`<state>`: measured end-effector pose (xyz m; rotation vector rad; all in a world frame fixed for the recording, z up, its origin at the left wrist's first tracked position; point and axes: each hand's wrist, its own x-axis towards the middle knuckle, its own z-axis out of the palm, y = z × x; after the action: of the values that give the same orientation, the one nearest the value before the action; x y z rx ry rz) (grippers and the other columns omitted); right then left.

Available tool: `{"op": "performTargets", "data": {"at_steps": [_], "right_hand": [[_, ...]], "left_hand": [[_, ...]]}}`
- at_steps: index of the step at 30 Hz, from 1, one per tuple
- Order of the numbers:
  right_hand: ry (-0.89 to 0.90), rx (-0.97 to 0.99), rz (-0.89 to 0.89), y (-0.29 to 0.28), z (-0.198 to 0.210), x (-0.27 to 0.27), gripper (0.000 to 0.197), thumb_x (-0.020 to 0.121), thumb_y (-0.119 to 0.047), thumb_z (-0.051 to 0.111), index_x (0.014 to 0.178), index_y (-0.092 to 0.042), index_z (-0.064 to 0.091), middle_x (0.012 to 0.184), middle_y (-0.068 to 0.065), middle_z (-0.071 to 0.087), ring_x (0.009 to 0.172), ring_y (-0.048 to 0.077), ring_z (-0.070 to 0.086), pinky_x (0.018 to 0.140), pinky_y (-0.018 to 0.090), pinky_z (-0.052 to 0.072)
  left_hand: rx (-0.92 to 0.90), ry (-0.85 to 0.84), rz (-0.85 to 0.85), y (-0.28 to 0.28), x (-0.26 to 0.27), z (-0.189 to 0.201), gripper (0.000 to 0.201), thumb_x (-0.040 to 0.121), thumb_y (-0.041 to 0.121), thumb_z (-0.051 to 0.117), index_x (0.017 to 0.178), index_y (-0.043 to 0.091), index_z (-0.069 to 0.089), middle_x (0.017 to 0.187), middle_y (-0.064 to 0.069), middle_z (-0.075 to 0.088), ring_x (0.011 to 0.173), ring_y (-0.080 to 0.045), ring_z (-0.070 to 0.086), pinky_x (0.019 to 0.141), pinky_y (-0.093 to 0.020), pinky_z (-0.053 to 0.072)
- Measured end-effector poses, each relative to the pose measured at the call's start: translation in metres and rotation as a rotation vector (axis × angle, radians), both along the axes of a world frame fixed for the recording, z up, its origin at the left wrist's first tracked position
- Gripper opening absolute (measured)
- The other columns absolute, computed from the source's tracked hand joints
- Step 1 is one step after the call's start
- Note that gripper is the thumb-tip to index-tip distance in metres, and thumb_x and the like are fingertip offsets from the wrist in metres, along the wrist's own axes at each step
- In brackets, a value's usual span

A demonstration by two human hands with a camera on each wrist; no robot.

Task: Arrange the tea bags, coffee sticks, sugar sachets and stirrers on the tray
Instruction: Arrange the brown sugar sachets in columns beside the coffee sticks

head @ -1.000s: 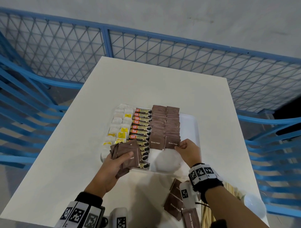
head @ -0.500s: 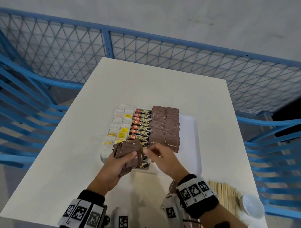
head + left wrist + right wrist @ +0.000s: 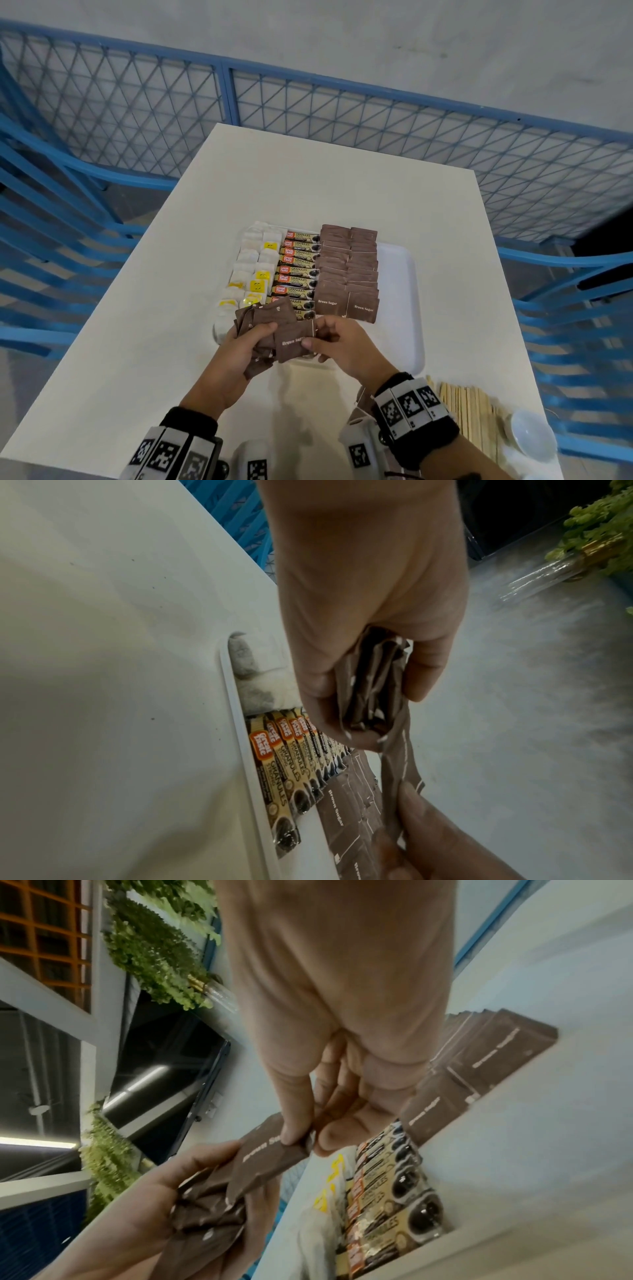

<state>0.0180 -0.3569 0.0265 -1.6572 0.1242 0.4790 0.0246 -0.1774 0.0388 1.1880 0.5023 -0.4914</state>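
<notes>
Brown sugar sachets (image 3: 262, 329) sit fanned in the left hand (image 3: 236, 353), held over the white tray's (image 3: 399, 308) near edge. Right hand (image 3: 342, 346) pinches the front sachet (image 3: 291, 341) between thumb and fingers. Coffee sticks (image 3: 298, 270) and tea bags (image 3: 251, 270) fill rows on the tray.

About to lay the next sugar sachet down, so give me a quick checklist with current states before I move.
1. Right hand pinching a single sachet: ok.
2. Left hand has a firm grip on the spare bundle: ok.
3. Pulled sachet fully free of the bundle: cannot tell.
4. Bare tray space to the right of the sugar rows: ok.
5. Coffee sticks and tea bags lying in rows: ok.
6. Stirrers on the tray: not ok, on the table.
</notes>
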Motion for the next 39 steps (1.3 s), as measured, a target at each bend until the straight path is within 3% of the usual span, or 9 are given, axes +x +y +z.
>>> {"op": "performTargets", "data": {"at_steps": [5, 9, 14, 18, 21, 24, 31, 36, 39], "right_hand": [[0.005, -0.113, -0.121, -0.025, -0.006, 0.005, 0.004, 0.085, -0.009, 0.065, 0.083, -0.006, 0.063, 0.070, 0.000, 0.063, 0.058, 0.005, 0.055, 0.055, 0.014, 0.046], [-0.025, -0.382, -0.239, -0.046, -0.027, 0.015, 0.024, 0.084, -0.016, 0.067, 0.064, -0.020, 0.054, 0.064, -0.004, 0.057, 0.060, 0.010, 0.047, 0.058, 0.018, 0.038], [-0.040, -0.536, -0.253, -0.050, -0.041, 0.024, 0.031, 0.082, -0.019, 0.069, 0.060, -0.023, 0.048, 0.066, -0.003, 0.056, 0.066, 0.015, 0.048, 0.057, 0.016, 0.035], [-0.059, -0.560, -0.259, -0.043, -0.045, 0.030, 0.015, 0.080, -0.018, 0.071, 0.077, -0.013, 0.058, 0.074, 0.001, 0.061, 0.069, 0.014, 0.052, 0.054, 0.007, 0.038], [-0.071, -0.587, -0.273, -0.038, -0.046, 0.034, 0.018, 0.079, -0.016, 0.072, 0.077, -0.011, 0.055, 0.068, -0.004, 0.055, 0.064, 0.010, 0.049, 0.055, 0.003, 0.038], [-0.057, -0.615, -0.279, -0.035, -0.046, 0.037, 0.020, 0.078, -0.017, 0.072, 0.076, -0.010, 0.053, 0.065, -0.004, 0.052, 0.064, 0.012, 0.049, 0.052, 0.008, 0.037], [-0.048, -0.608, -0.327, -0.033, -0.048, 0.037, 0.030, 0.079, -0.019, 0.072, 0.089, -0.007, 0.046, 0.075, -0.002, 0.051, 0.076, 0.018, 0.051, 0.065, 0.022, 0.038], [-0.108, -0.572, -0.323, -0.027, -0.037, 0.033, 0.025, 0.084, -0.022, 0.067, 0.089, -0.010, 0.045, 0.070, -0.004, 0.049, 0.069, 0.016, 0.049, 0.056, 0.014, 0.035], [-0.139, -0.527, -0.189, -0.016, -0.018, 0.028, 0.020, 0.091, -0.032, 0.056, 0.084, -0.015, 0.050, 0.071, -0.009, 0.051, 0.063, 0.005, 0.047, 0.057, 0.012, 0.035]], "left_hand": [[0.018, 0.006, 0.013, 0.003, 0.002, -0.002, 0.017, 0.086, 0.005, 0.059, 0.101, 0.011, 0.064, 0.074, -0.011, 0.070, 0.055, -0.020, 0.065, 0.057, -0.026, 0.056], [-0.003, 0.005, 0.028, 0.003, 0.002, -0.003, 0.017, 0.086, 0.003, 0.058, 0.097, 0.014, 0.065, 0.074, -0.010, 0.073, 0.061, -0.021, 0.067, 0.061, -0.028, 0.057], [0.006, -0.004, 0.034, 0.001, 0.003, -0.002, 0.017, 0.086, 0.002, 0.058, 0.095, 0.015, 0.064, 0.072, -0.008, 0.073, 0.064, -0.022, 0.066, 0.068, -0.032, 0.054], [0.013, -0.003, 0.034, 0.002, 0.003, -0.002, 0.018, 0.086, 0.003, 0.059, 0.097, 0.016, 0.064, 0.074, -0.006, 0.073, 0.066, -0.022, 0.065, 0.071, -0.034, 0.054], [-0.003, 0.001, 0.046, 0.003, 0.002, -0.002, 0.021, 0.085, 0.002, 0.060, 0.102, 0.014, 0.064, 0.085, -0.010, 0.072, 0.077, -0.025, 0.064, 0.063, -0.030, 0.057], [-0.013, -0.002, 0.044, 0.003, 0.002, -0.002, 0.023, 0.084, 0.000, 0.060, 0.102, 0.015, 0.064, 0.090, -0.010, 0.070, 0.081, -0.025, 0.062, 0.059, -0.026, 0.058], [-0.005, -0.013, 0.030, 0.002, 0.002, -0.004, 0.024, 0.083, -0.001, 0.062, 0.102, 0.014, 0.064, 0.090, -0.009, 0.070, 0.081, -0.025, 0.062, 0.060, -0.025, 0.057], [-0.004, -0.020, 0.025, 0.000, 0.002, -0.003, 0.024, 0.083, -0.001, 0.062, 0.102, 0.014, 0.064, 0.089, -0.008, 0.070, 0.080, -0.023, 0.063, 0.058, -0.024, 0.057], [-0.010, -0.025, 0.027, 0.000, 0.002, -0.003, 0.025, 0.083, -0.001, 0.062, 0.102, 0.014, 0.064, 0.086, -0.006, 0.071, 0.078, -0.021, 0.064, 0.057, -0.022, 0.057]]}}
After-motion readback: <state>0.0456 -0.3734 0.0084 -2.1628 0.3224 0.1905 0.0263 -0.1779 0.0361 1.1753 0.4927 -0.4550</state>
